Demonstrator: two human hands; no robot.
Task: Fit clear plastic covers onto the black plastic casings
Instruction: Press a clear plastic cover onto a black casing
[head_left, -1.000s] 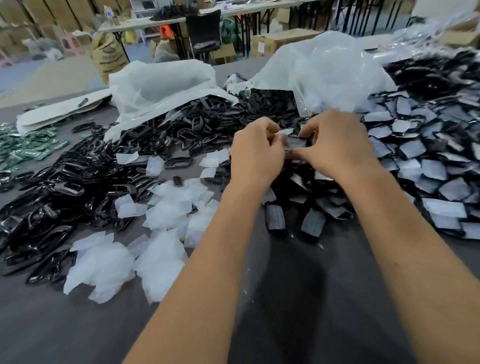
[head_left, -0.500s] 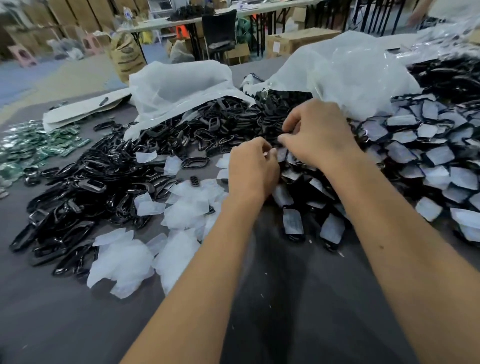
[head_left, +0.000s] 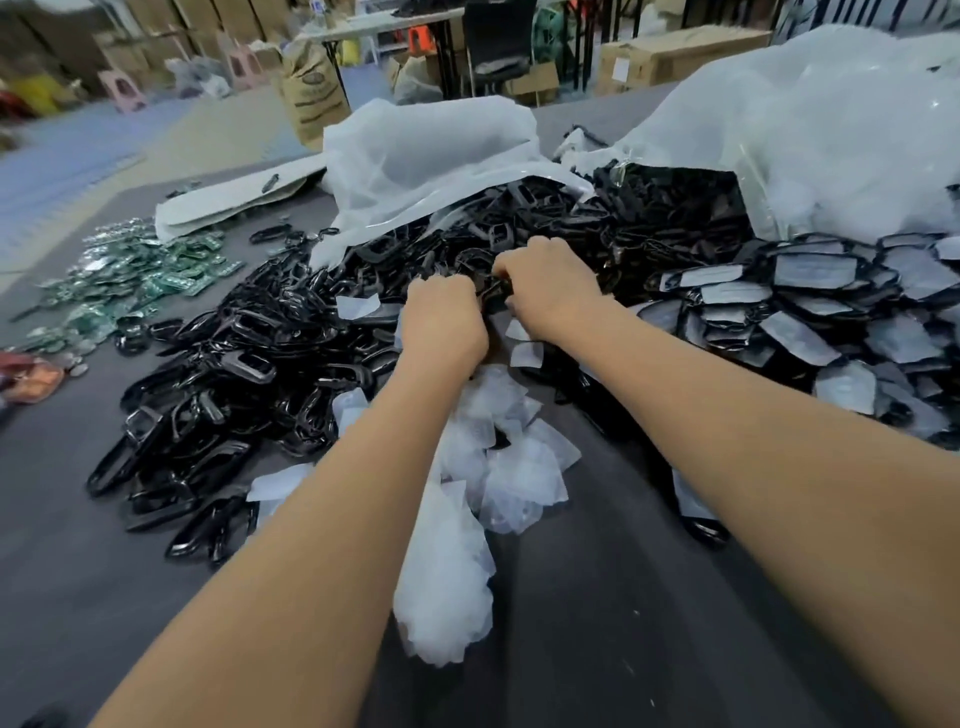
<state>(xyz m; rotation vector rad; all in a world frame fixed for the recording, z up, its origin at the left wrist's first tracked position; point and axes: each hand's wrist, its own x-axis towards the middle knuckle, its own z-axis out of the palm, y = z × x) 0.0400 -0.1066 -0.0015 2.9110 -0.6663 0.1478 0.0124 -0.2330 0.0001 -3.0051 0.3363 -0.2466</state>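
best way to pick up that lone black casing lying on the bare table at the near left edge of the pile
Grip the black casing across its two long side rails, coming from above. It lies flat as a narrow open frame, its near side on bare table, so fingers fit either side.

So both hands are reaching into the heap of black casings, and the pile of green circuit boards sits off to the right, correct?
Not quite. The green circuit boards lie off to the left, as the head view shows. Both the left hand and right hand are indeed at the black casings.
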